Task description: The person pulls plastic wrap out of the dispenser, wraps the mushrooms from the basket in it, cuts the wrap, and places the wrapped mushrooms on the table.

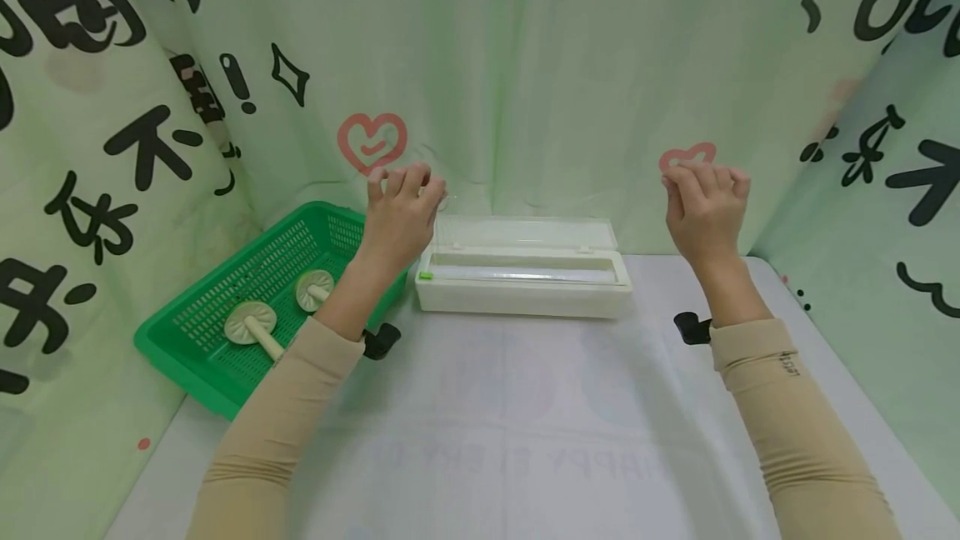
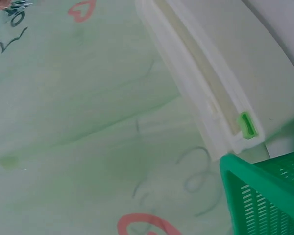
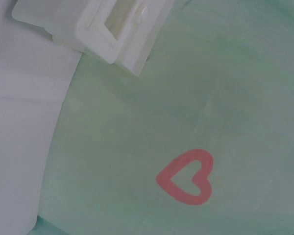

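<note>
Both hands are raised behind the cling film dispenser (image 1: 525, 294), wide apart. My left hand (image 1: 405, 211), fingers curled, pinches a sheet of clear cling film (image 2: 20, 7) above the dispenser's left end. Further right, my right hand (image 1: 705, 211) pinches the other side with its fingers bent down. The film is nearly invisible; only faint glints and creases show, so its edges are hard to trace. The white dispenser's clear lid (image 1: 525, 233) stands open at the back, a roll (image 1: 525, 274) shows inside, and a green slider (image 2: 246, 125) sits at its left end.
Left of the dispenser, a green plastic basket (image 1: 191, 319) holds two pale mushrooms (image 1: 250, 323), partly behind my left forearm. A white cloth (image 1: 510, 415) covers the table. Light green printed curtains (image 1: 585, 90) enclose the back and sides.
</note>
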`<control>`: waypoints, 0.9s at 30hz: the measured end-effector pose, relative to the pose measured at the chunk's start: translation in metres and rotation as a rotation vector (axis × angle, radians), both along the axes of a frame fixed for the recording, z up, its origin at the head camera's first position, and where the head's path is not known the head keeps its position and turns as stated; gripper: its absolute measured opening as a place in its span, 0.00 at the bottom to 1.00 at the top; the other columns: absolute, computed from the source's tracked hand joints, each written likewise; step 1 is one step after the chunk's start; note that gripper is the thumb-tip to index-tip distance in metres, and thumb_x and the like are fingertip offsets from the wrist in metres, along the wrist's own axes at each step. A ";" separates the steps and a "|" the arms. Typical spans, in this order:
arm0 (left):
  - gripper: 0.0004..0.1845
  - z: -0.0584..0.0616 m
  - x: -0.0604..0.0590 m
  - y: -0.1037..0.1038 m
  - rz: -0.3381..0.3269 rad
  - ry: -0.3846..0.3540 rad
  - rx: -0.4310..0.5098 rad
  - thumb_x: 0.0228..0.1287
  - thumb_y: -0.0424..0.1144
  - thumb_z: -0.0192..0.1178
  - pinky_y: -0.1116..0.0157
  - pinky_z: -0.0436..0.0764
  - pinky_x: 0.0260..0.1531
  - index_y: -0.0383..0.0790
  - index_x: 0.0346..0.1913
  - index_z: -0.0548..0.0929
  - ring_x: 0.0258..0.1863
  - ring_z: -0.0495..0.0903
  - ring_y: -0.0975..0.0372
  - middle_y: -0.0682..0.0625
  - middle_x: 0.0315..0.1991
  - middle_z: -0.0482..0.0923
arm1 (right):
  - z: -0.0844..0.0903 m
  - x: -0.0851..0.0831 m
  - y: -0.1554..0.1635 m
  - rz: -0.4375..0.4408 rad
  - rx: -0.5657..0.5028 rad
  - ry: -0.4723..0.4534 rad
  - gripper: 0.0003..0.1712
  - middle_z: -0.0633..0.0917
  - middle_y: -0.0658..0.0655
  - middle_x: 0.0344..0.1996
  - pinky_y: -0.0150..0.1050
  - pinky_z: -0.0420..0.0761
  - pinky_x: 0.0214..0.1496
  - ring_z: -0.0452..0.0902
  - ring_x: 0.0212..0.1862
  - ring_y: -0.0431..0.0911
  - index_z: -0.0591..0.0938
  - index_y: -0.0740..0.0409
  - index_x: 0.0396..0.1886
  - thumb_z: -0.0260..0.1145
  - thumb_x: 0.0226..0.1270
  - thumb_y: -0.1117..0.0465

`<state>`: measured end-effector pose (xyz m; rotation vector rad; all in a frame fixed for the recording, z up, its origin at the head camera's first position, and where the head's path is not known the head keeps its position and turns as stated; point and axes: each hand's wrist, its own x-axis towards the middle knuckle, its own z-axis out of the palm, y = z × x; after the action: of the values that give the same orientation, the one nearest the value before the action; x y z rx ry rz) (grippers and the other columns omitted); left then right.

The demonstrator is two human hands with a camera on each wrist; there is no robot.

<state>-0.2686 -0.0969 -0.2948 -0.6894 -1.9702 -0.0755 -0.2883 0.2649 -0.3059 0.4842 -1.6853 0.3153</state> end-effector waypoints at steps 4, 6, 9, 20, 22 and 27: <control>0.07 0.003 0.004 0.002 -0.018 0.016 0.000 0.69 0.38 0.47 0.52 0.55 0.44 0.38 0.34 0.69 0.36 0.58 0.54 0.45 0.37 0.63 | 0.002 0.001 0.001 -0.004 -0.019 0.004 0.09 0.80 0.63 0.32 0.54 0.59 0.43 0.70 0.35 0.61 0.78 0.63 0.33 0.58 0.65 0.60; 0.07 0.004 0.006 0.002 -0.027 0.025 0.002 0.69 0.38 0.47 0.52 0.55 0.44 0.38 0.34 0.69 0.36 0.59 0.54 0.45 0.37 0.63 | 0.003 0.003 0.002 -0.007 -0.025 -0.002 0.13 0.80 0.63 0.33 0.55 0.59 0.43 0.70 0.35 0.61 0.78 0.63 0.33 0.56 0.67 0.56; 0.08 0.006 0.009 0.003 -0.034 0.048 0.003 0.70 0.39 0.46 0.52 0.55 0.43 0.38 0.34 0.69 0.36 0.59 0.53 0.45 0.36 0.64 | 0.005 0.005 0.002 -0.009 -0.040 -0.007 0.15 0.80 0.63 0.34 0.55 0.59 0.44 0.69 0.36 0.61 0.78 0.63 0.33 0.54 0.67 0.54; 0.06 0.009 0.022 0.001 -0.069 0.101 0.017 0.67 0.37 0.50 0.52 0.55 0.43 0.38 0.34 0.69 0.36 0.60 0.54 0.46 0.36 0.64 | 0.012 0.020 -0.002 0.061 -0.061 0.039 0.12 0.78 0.65 0.30 0.54 0.58 0.43 0.69 0.35 0.61 0.77 0.65 0.29 0.58 0.65 0.59; 0.05 0.008 0.025 0.000 -0.084 0.101 0.022 0.66 0.36 0.52 0.52 0.55 0.42 0.38 0.34 0.69 0.35 0.60 0.54 0.45 0.36 0.64 | 0.013 0.026 -0.006 0.090 -0.074 0.069 0.16 0.77 0.65 0.28 0.54 0.57 0.42 0.68 0.33 0.62 0.76 0.66 0.27 0.56 0.67 0.57; 0.10 0.001 0.040 -0.004 -0.142 0.079 0.039 0.71 0.39 0.43 0.52 0.56 0.41 0.38 0.34 0.69 0.34 0.60 0.53 0.45 0.35 0.65 | 0.009 0.049 -0.009 0.137 -0.058 0.110 0.19 0.75 0.65 0.25 0.53 0.55 0.39 0.65 0.29 0.61 0.74 0.67 0.25 0.54 0.68 0.55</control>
<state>-0.2287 -0.1008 -0.2934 -0.7940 -1.8384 -0.1696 -0.2397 0.2557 -0.2967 0.5651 -1.5350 0.4289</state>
